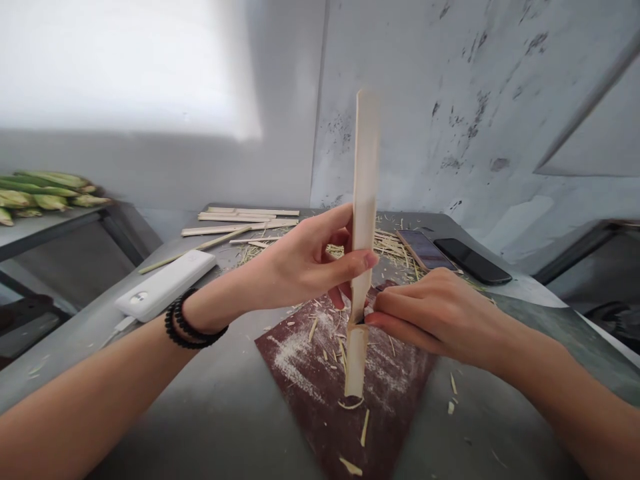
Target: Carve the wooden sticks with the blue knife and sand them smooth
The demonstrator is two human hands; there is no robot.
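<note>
A long pale wooden slat (364, 193) stands upright, its lower end resting on a dark red-brown board (320, 393). My left hand (305, 263) is wrapped round the slat at mid-height, thumb in front; a black bead bracelet sits on that wrist. Beside the slat, lower down, my right hand (435, 313) is closed, fingertips pressed against the slat's edge where a dark notch shows. Whatever the right hand holds is hidden by the fingers. Shavings and pale dust lie on the board.
On the grey table (210, 413) lie a white power bank (167, 283), two phones (453, 257) at the back right, more slats (240, 220) and splinters at the back. Green stalks (45, 193) lie on a shelf at left. A wall stands close behind.
</note>
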